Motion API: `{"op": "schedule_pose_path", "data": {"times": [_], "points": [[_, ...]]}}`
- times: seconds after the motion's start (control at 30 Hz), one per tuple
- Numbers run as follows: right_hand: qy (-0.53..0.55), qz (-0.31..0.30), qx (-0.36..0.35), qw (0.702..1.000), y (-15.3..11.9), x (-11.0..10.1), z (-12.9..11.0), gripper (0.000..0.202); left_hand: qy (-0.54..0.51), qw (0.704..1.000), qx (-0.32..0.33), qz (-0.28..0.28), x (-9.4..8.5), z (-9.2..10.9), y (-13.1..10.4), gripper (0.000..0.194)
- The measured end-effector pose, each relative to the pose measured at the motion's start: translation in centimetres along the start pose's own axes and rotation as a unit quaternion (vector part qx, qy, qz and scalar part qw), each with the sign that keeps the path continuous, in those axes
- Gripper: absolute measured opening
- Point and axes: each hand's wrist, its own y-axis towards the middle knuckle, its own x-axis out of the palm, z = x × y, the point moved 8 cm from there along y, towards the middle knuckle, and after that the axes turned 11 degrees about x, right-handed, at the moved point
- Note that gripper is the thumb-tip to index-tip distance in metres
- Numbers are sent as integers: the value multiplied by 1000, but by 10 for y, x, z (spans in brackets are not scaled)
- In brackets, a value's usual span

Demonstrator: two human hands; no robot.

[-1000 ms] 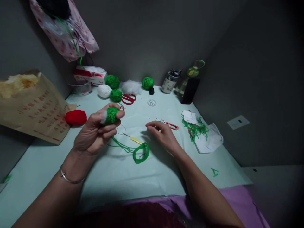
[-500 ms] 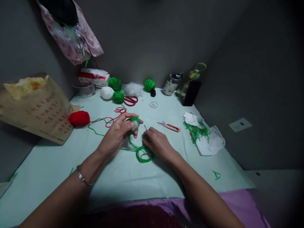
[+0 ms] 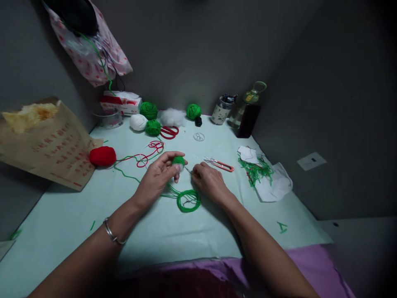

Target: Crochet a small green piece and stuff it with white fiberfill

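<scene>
My left hand (image 3: 158, 176) pinches a small green crocheted piece (image 3: 178, 161), with white stuffing (image 3: 180, 167) showing at its lower side. Just right of it, the closed fingers of my right hand (image 3: 207, 179) grip a slim metal crochet hook (image 3: 187, 170), its tip pointing at the piece. Below both hands a coil of green yarn (image 3: 188, 201) lies on the table, and strands run from it up to my left hand. The far end of the hook is hidden in my palm.
Orange thread snips (image 3: 220, 165) lie right of my right hand, with green yarn scraps (image 3: 259, 171) beyond. Red yarn (image 3: 103, 156) and a paper bag (image 3: 58, 149) stand left. Behind are red-handled scissors (image 3: 169, 132), stuffing (image 3: 173, 118), yarn balls (image 3: 149, 110) and a bottle (image 3: 237, 118).
The green piece has turned in my left hand, showing more green and less white. My right hand has shifted slightly up and right, uncovering the yarn coil; the hook now points toward the piece.
</scene>
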Motion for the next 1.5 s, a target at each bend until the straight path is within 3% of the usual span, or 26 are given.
{"op": "schedule_pose_path", "data": {"times": [0.1,0.2,0.33,0.47,0.67,0.8,0.93,1.1,1.37,1.5], "points": [[81,-7,-4,997,2,-9,-1,14,21,999,6,23,-6,0,2,30],[215,-56,-9,975,-1,-16,-6,30,34,998,13,47,-12,-2,3,31],[445,-180,26,877,-14,-9,-16,28,39,998,14,50,-11,-4,3,32],[496,-251,37,830,-24,-1,-25,24,48,998,12,47,-7,-2,2,31],[522,-299,30,799,-29,6,-34,24,64,997,7,33,-3,-5,0,32],[529,-276,34,802,-28,6,-33,27,69,997,10,32,-2,-4,-1,31],[491,-227,26,841,-26,2,-30,31,74,997,11,32,-2,-2,-1,33],[418,-234,-3,878,-30,2,-34,36,78,997,13,22,0,-4,-2,33],[443,-294,25,847,-31,13,-34,37,102,995,19,9,1,-8,-4,34],[478,-318,46,817,-30,15,-34,34,123,992,22,8,2,-8,-6,35]]}}
